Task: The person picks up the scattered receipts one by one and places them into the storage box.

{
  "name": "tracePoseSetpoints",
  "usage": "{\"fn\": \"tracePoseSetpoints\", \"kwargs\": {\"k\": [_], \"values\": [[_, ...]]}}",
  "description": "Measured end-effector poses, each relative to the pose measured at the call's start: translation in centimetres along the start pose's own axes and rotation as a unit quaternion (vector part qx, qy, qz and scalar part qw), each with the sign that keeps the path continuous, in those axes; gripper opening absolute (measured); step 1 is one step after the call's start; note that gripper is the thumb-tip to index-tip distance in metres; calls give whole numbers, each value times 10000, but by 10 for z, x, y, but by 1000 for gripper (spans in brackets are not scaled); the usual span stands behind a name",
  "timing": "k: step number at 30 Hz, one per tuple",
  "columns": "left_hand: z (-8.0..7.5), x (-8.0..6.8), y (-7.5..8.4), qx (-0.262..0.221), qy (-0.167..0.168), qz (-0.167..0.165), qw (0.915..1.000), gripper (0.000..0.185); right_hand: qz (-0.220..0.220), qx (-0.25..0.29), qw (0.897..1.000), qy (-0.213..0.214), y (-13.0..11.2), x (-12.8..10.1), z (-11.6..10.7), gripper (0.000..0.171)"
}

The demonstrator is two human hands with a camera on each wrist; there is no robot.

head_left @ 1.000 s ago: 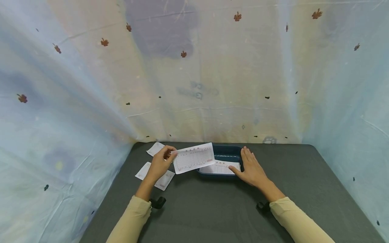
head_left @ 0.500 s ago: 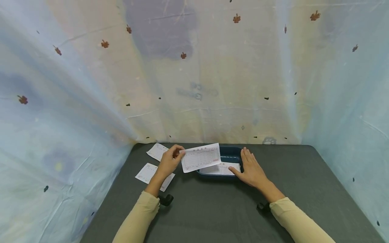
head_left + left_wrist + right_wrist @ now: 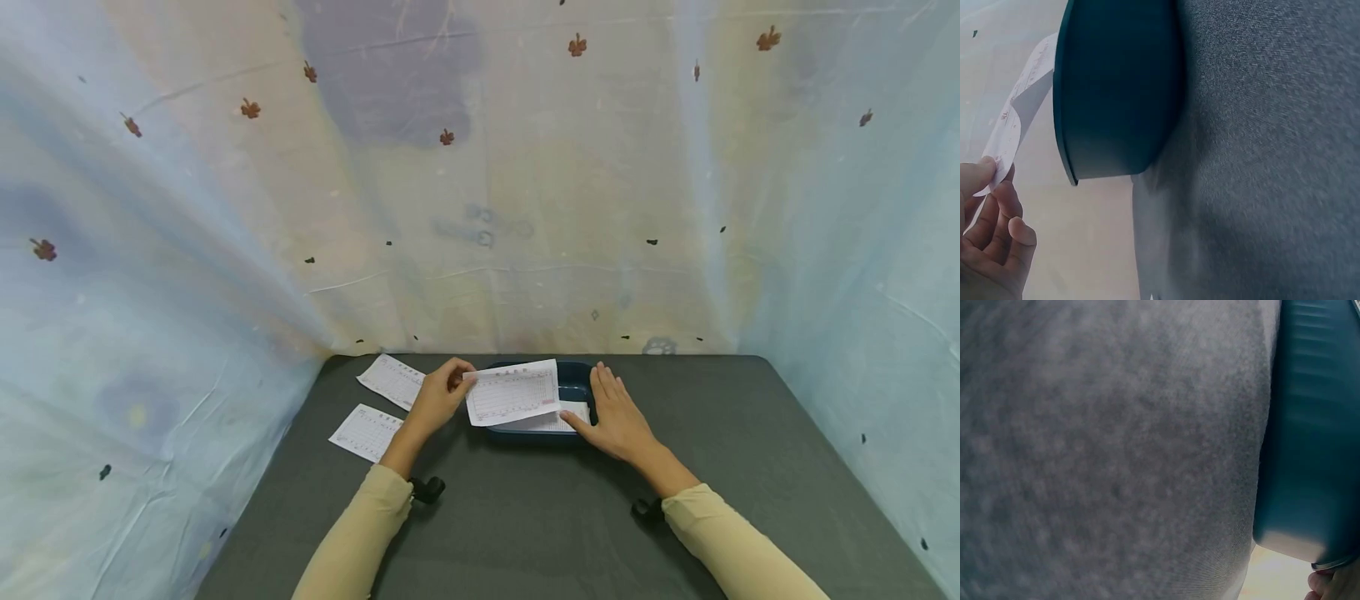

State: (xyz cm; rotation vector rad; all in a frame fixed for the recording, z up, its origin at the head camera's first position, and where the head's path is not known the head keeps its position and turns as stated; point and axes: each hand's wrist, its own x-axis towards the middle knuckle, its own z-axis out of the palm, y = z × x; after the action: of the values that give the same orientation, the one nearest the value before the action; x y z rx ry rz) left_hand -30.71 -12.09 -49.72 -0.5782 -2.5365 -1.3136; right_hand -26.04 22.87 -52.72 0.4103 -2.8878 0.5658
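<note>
Altogether four printed paper slips and one dark blue tray (image 3: 577, 377) sit on a grey table (image 3: 540, 517) in front of a pale patterned cloth backdrop (image 3: 480, 167). The left hand (image 3: 438, 400) pinches one slip (image 3: 513, 393) by its left end between thumb and curled fingers (image 3: 1004, 212), holding it in the air over the left part of the tray; its long axis runs left to right, its printed face turned up toward the person and its right end reaching toward the other hand. The right hand (image 3: 617, 417) lies flat with fingers straight at the tray's right end, its thumb on a second slip (image 3: 551, 421) lying inside the tray. Two more slips lie on the table to the left, well apart from the tray: one farther back (image 3: 392, 379), one nearer (image 3: 365, 432). Both arms wear beige sleeves (image 3: 360, 533).
</note>
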Motion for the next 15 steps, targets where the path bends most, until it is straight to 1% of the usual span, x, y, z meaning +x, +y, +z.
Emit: {"fn": "tracePoseSetpoints", "kwargs": {"k": [2, 5, 11, 15], "values": [[4, 3, -3, 1, -72, 155, 9999, 13, -10, -7, 10000, 11, 1, 0, 0, 111], [10, 6, -3, 17, -174, 282, 9995, 12, -22, -22, 10000, 28, 2, 1, 1, 111], [21, 12, -2, 257, -388, 322, 9984, 11, -30, 33, 10000, 6, 1, 0, -1, 111], [25, 16, 0, 366, -580, 347, 9970, 13, -11, 54, 10000, -4, 1, -1, -1, 111]]}}
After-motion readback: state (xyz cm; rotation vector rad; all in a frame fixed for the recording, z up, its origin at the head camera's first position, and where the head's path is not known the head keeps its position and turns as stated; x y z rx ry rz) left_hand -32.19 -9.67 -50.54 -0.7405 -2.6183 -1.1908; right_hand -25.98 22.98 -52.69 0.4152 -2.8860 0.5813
